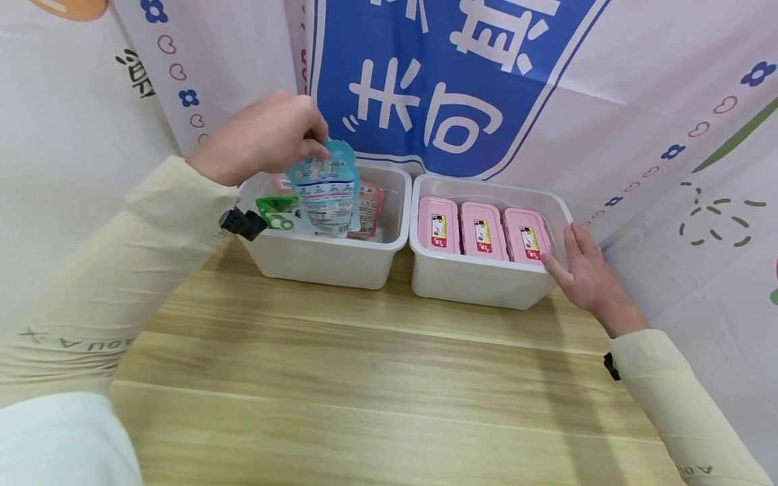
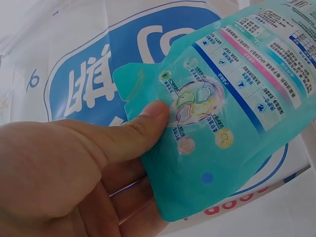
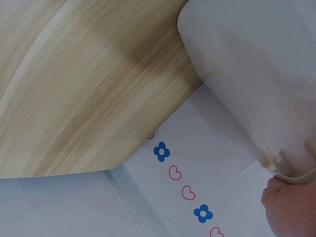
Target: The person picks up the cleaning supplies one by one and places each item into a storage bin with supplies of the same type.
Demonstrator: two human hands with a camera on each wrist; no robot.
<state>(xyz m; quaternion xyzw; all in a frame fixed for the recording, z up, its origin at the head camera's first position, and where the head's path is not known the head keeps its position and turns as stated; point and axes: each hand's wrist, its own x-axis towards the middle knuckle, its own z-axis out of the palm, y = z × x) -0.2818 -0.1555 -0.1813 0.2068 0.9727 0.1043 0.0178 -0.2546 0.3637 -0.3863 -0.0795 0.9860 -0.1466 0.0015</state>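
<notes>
My left hand (image 1: 264, 138) pinches a teal refill pouch (image 1: 329, 192) by its top end, over the left white bin (image 1: 322, 262). In the left wrist view the thumb lies on the printed face of the pouch (image 2: 212, 168), with the fingers behind it. Below and behind it, the bin holds a green-and-white pack (image 1: 276, 210) and a pinkish pouch (image 1: 371, 209), partly covered. My right hand (image 1: 586, 270) rests at the right end of the right white bin (image 1: 474, 280), thumb at the front rim and fingers extended along the side.
Three pink lidded boxes (image 1: 483, 233) stand side by side in the right bin. Both bins sit at the back of a wooden table (image 1: 377, 385). A printed cloth (image 1: 638, 81) hangs close behind them and along the sides.
</notes>
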